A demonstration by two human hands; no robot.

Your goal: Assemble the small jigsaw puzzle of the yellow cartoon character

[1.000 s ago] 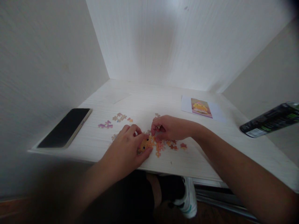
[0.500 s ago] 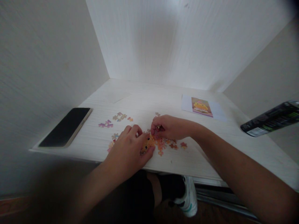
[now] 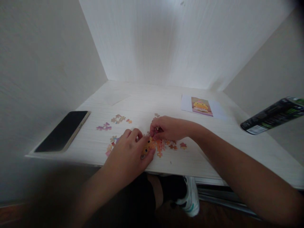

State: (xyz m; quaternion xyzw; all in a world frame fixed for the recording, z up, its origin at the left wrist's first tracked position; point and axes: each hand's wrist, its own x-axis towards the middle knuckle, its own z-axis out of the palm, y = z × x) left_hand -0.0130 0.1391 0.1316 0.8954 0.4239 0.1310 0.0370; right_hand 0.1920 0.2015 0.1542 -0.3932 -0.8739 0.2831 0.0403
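Observation:
Small jigsaw pieces lie on a pale wooden desk (image 3: 204,148). My left hand (image 3: 129,151) rests flat near the front edge, its fingertips on an orange joined cluster of pieces (image 3: 150,145). My right hand (image 3: 167,127) is just behind it, thumb and fingers pinched on a small puzzle piece (image 3: 158,129) over the loose orange and red pieces (image 3: 169,145). More loose pieces (image 3: 111,144) show beside my left hand.
A dark phone (image 3: 62,131) lies at the desk's left edge. Purple pieces (image 3: 104,127) and tan pieces (image 3: 119,119) sit behind my left hand. A printed reference picture (image 3: 201,106) lies at the back right. A black can (image 3: 273,116) juts in from the right. White walls enclose the desk.
My left hand has slid a little toward me, uncovering pieces on its left. My right hand stays pinched in place. The view has shifted slightly.

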